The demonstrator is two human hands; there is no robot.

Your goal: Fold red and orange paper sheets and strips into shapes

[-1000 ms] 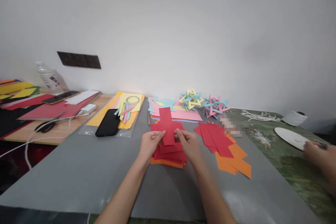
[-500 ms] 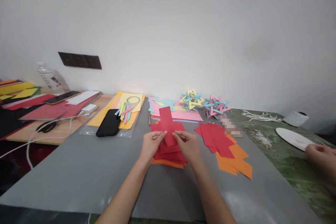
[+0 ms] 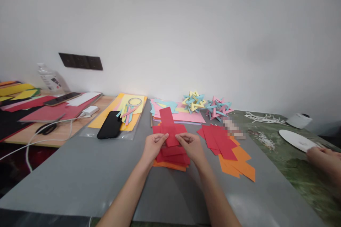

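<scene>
Between my two hands a red paper strip [image 3: 168, 126] stands lengthwise, its top tilted slightly left. My left hand [image 3: 155, 146] pinches its left edge with thumb and finger. On the opposite edge my right hand [image 3: 190, 144] pinches it the same way. Under the strip lies a pile of red paper pieces [image 3: 174, 158], with orange paper [image 3: 170, 166] showing at its bottom. Right of my right hand, more red paper pieces [image 3: 222, 143] overlap orange pieces [image 3: 237, 163] on the grey mat [image 3: 112, 177].
Two folded-paper star balls [image 3: 194, 101] sit at the back by pastel sheets [image 3: 186, 114]. A black phone [image 3: 109, 125] and yellow paper [image 3: 101, 118] lie left; scissors [image 3: 46, 128] and a white cable [image 3: 71, 124] are farther left. At right, another person's hand [image 3: 323, 161] touches a white disc [image 3: 297, 140].
The red strip's top has leaned slightly further left. Both my hands keep their pinch on it, almost unmoved. The other person's hand has shifted slightly left at the disc.
</scene>
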